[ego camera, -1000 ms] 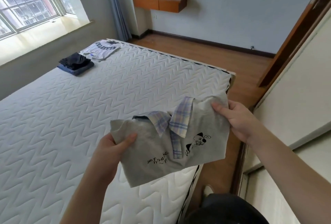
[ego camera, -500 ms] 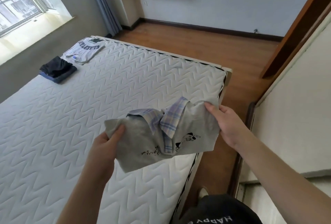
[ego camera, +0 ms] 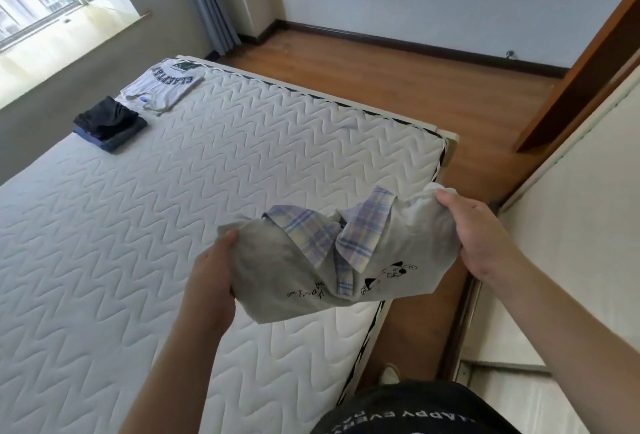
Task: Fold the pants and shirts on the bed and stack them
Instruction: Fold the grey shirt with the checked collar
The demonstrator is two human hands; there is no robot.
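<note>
Grey shirt (ego camera: pixel 346 260): folded, plaid collar up, held above the mattress (ego camera: pixel 173 225), lower centre of frame, stretched between both hands.
Left hand (ego camera: pixel 214 270): grasps its left edge.
Right hand (ego camera: pixel 474 229): pinches its upper right corner.
Stacks: white shirt (ego camera: pixel 162 85) and dark pants (ego camera: pixel 109 123), upper left.

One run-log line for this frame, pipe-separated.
left hand: grips grey shirt | right hand: grips same shirt | shirt: folded, above mattress | white shirt, dark pants: folded, far side
</note>
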